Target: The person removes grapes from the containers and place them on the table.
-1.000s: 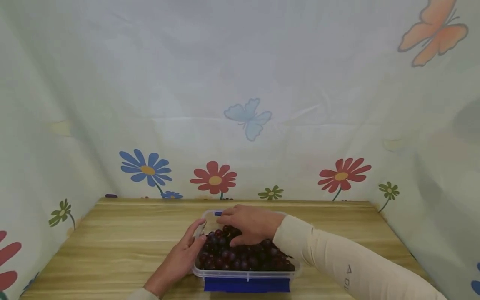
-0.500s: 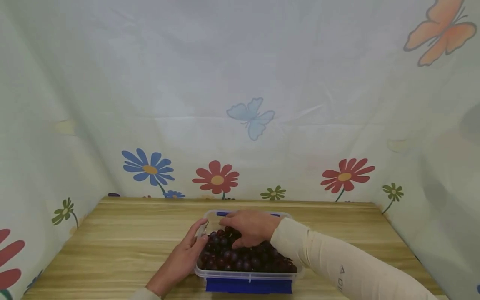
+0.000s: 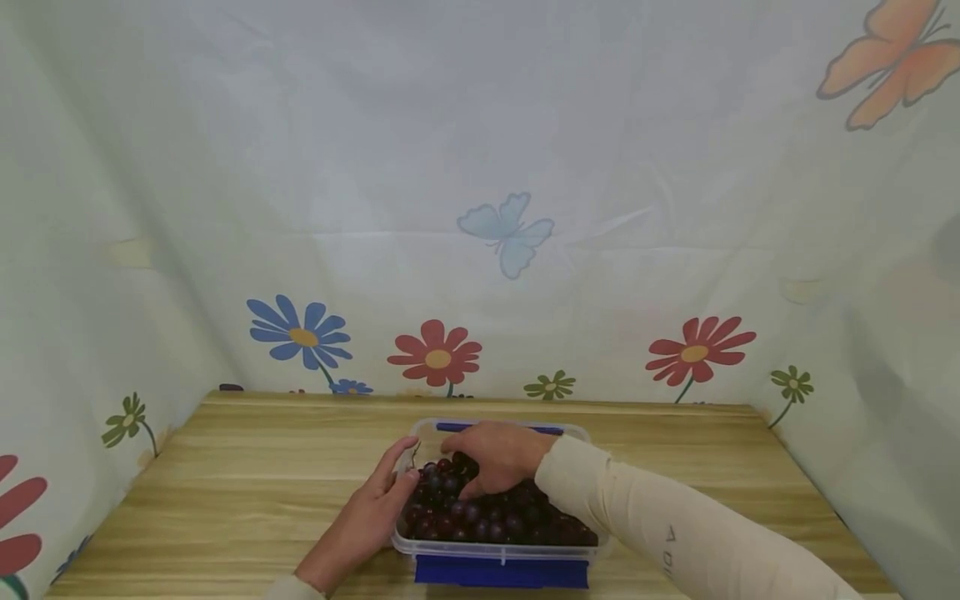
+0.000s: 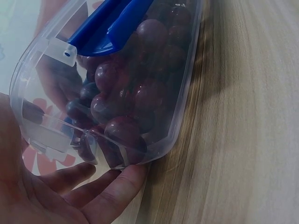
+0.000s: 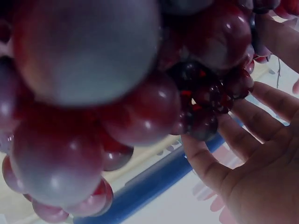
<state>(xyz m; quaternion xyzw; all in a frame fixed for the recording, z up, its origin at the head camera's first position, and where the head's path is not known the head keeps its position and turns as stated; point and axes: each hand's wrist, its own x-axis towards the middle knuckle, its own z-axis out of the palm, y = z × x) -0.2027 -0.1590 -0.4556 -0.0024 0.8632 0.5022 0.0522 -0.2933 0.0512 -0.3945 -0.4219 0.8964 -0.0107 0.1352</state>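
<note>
A clear container (image 3: 450, 548) with blue latches stands on the table, holding dark red and purple grapes (image 3: 495, 529). At its left end, my left hand (image 3: 360, 521) grips the wall, thumb by the rim; the left wrist view shows the fingers of this left hand (image 4: 70, 196) against the outer wall near the base. My right hand (image 3: 501, 454) lies over the grapes, touching them. In the right wrist view the right hand's loosely extended fingers (image 5: 254, 123) spread behind the grapes (image 5: 56, 158), which partly hide their tips. A thin stem (image 3: 414, 454) sticks up beside the left thumb.
The wooden table (image 3: 262, 467) reaches a pale curtain (image 3: 360, 275) printed with flowers and butterflies, which also hangs along both sides. A small dark object (image 3: 230, 387) lies at the table's back left edge.
My right hand has shifted slightly left relative to the container, and more of the back blue latch shows. My left hand stays at the left end. The head view has shifted slightly.
</note>
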